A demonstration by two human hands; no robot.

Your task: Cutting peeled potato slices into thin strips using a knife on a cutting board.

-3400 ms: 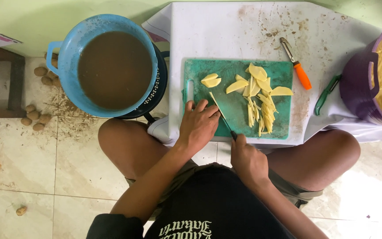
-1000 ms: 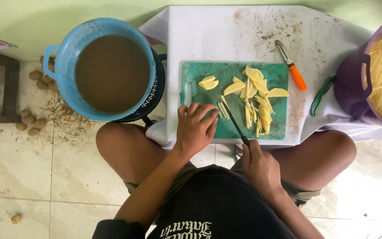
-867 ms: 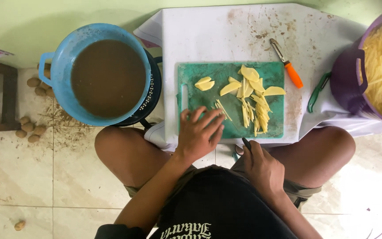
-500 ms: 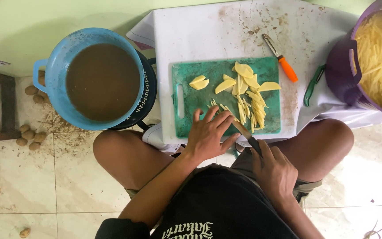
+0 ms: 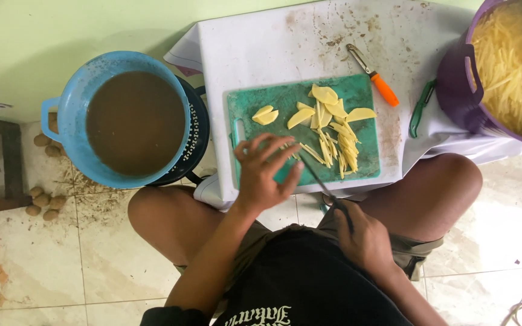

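Note:
A green cutting board (image 5: 261, 130) lies on a white low table (image 5: 261, 54) and carries yellow potato slices (image 5: 264, 115) and cut potato strips (image 5: 342, 142). My left hand (image 5: 261, 172) hovers over the board's near left part, fingers spread, holding nothing. My right hand (image 5: 360, 235) is closed around the handle of a dark knife (image 5: 315, 178), whose blade points up-left across the board's near edge toward the strips.
A blue tub of brown water (image 5: 134, 121) stands left of the table over a dark basket. A purple bucket of potato strips (image 5: 509, 60) is at the right. An orange-handled peeler (image 5: 373, 75) and a green peeler (image 5: 419, 108) lie on the table. Small potatoes (image 5: 40, 202) sit on the tiled floor.
My left hand has let go of the potato piece and lifted with fingers spread. The knife has pushed the cut strips toward the pile, and the view has shifted.

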